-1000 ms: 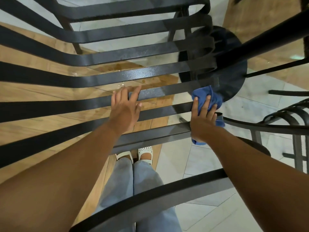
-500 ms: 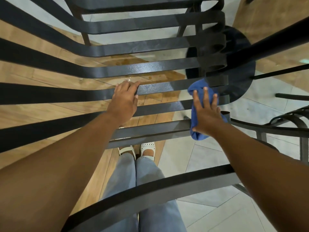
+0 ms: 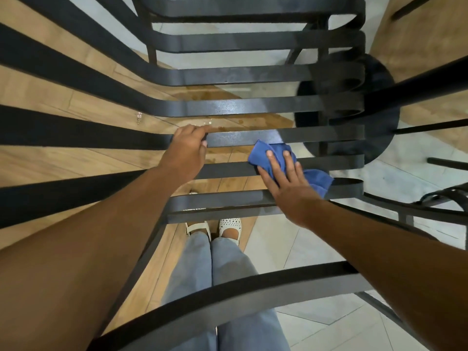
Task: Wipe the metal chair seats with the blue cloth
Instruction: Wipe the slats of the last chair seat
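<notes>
A black metal chair seat made of flat slats fills the view below me. My right hand presses the crumpled blue cloth flat onto the nearer slats, fingers straight and spread. The cloth sticks out past the fingertips and to the right of the hand. My left hand curls its fingers over the edge of a middle slat, left of the cloth.
A round black table base stands under the seat's right side. Part of another metal chair shows at the right edge. My legs and white shoes are below the seat on wood and tile floor.
My right hand has slid the cloth leftward along the slats toward my left hand. My left hand's fingers have curled round the slat edge. The view has shifted slightly.
</notes>
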Demonstrator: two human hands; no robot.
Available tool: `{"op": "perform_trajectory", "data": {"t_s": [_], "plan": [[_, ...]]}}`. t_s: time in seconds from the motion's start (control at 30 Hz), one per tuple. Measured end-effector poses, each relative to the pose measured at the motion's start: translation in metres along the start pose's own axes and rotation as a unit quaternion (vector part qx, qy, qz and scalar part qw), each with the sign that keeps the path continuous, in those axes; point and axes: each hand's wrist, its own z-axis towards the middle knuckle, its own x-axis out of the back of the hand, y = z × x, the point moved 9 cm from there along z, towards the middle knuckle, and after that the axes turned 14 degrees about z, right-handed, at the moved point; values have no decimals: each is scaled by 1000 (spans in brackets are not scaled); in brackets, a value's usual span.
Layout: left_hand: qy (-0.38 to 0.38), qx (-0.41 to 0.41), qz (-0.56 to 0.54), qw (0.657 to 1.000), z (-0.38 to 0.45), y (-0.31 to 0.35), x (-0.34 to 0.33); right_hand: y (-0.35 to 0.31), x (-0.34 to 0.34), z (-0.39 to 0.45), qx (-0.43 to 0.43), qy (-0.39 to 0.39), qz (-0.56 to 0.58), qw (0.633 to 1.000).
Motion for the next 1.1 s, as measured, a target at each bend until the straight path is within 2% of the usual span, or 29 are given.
{"op": "perform_trajectory", "data": {"t_s": [0.1,0.17,0.27,0.33,0.57,0.63,0.73,0.9,1.1], "plan": [[3,60,-58,996,2,-9,6,-18,0,7,58,13,-7,998],[-1,99,-91,991,5,-12,9,-35,3,17,64,22,0,998],[-8,122,-121,985,8,-11,10,-76,19,30,93,54,24,994],[-17,131,-134,982,9,-11,10,-106,16,39,120,27,41,992],[-77,175,-192,963,9,-21,10,-173,28,68,105,-35,181,977],[-87,179,-194,961,13,-21,12,-175,32,68,125,-36,177,975],[-91,189,-203,956,18,-24,12,-173,29,67,159,-3,109,981],[-50,191,-225,954,17,-30,14,-160,31,69,171,20,67,983],[-23,85,-62,994,13,0,-2,-102,20,51,102,28,69,992]]}}
